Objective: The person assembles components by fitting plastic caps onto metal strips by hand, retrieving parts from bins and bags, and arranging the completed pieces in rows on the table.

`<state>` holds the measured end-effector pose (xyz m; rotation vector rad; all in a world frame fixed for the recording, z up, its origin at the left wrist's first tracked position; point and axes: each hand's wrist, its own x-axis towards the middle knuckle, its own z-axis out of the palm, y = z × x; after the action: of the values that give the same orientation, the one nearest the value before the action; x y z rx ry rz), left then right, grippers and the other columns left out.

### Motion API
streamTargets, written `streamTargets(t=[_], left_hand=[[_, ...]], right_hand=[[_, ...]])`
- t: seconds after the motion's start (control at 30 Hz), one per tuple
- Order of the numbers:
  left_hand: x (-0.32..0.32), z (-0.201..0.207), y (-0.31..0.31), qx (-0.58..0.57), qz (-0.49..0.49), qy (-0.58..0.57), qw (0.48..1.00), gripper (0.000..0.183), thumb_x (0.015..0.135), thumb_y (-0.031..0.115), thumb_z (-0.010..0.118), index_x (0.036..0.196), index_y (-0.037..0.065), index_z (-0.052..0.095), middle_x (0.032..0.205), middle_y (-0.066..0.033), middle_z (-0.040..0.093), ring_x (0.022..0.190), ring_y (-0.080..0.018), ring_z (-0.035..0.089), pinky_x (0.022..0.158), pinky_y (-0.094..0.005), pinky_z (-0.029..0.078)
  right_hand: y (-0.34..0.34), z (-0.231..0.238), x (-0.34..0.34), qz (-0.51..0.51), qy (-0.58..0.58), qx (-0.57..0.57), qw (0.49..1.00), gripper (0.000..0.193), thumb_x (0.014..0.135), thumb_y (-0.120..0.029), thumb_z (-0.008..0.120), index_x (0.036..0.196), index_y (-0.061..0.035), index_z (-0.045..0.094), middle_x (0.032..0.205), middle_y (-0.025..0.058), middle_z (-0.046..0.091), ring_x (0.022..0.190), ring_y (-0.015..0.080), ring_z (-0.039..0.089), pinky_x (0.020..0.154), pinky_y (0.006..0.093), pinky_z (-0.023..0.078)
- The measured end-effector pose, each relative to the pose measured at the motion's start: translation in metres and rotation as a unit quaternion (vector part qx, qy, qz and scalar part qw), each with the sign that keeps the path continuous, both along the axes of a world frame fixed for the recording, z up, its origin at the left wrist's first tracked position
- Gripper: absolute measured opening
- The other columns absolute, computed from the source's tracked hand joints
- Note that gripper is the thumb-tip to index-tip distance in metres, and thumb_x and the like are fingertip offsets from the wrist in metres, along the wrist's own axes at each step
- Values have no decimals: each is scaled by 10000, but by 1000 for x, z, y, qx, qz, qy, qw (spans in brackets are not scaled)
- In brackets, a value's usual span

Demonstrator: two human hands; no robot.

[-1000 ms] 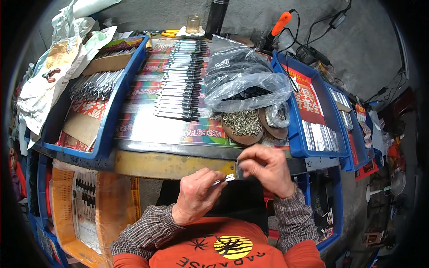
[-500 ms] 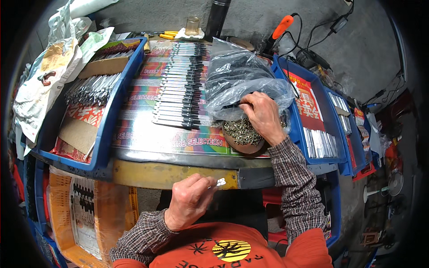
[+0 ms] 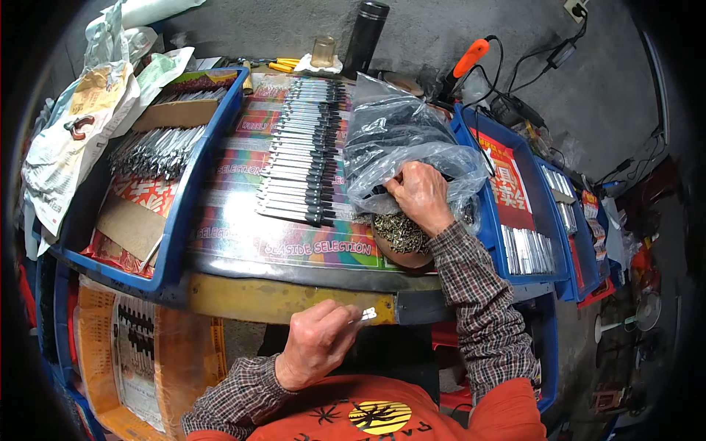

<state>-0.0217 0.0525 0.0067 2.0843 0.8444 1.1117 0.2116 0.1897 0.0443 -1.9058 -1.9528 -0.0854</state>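
Small shiny metal pc (image 3: 369, 314) pokes out of L hand (image 3: 318, 344), just above the person's lap by the table's front edge (image 3: 257, 298); L fingers closed round it, grip unchanged over the last sec. R hand (image 3: 421, 195) was near L hand 1 sec ago, now at mouth of clear plastic bag (image 3: 393, 121), thumb & fingers drawn tog.; can't tell if it's got anything. So work's now split: pc kept in L, R busy at bag. Just below R hand, dish (image 3: 403, 259) w/ brass-col. bits (image 3: 401, 237). Left of bag, row of rods (image 3: 298, 176) w/ black ends; blue tray (image 3: 540, 277) on far side
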Motion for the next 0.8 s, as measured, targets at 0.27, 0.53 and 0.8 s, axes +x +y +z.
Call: streamTargets(t=[0.27, 0.53, 0.8], left_hand=[[4, 1, 1, 22, 2, -11, 1000, 189, 723, -4, 723, 886, 36, 636, 682, -90, 559, 566, -248, 568, 500, -339, 434], [0, 5, -11, 18, 6, -12, 1000, 186, 730, 3, 718, 893, 43, 636, 681, -88, 552, 565, -242, 564, 499, -332, 432], [-7, 2, -24, -6, 20, -8, 1000, 163, 729, -6, 715, 868, 34, 640, 680, -92, 551, 560, -234, 551, 501, -324, 426]], right_hand=[[0, 6, 1, -16, 35, -64, 997, 368, 698, -304, 701, 735, 60, 665, 738, 246, 642, 736, 383, 644, 693, 448, 491], [-9, -6, 3, -8, 76, -20, 997, 247, 714, -223, 688, 739, 22, 673, 738, 229, 644, 744, 390, 645, 695, 457, 494], [-59, -1, 8, 69, 64, 133, 987, 157, 806, -163, 647, 871, -21, 664, 830, 163, 668, 815, 352, 625, 724, 440, 477]])
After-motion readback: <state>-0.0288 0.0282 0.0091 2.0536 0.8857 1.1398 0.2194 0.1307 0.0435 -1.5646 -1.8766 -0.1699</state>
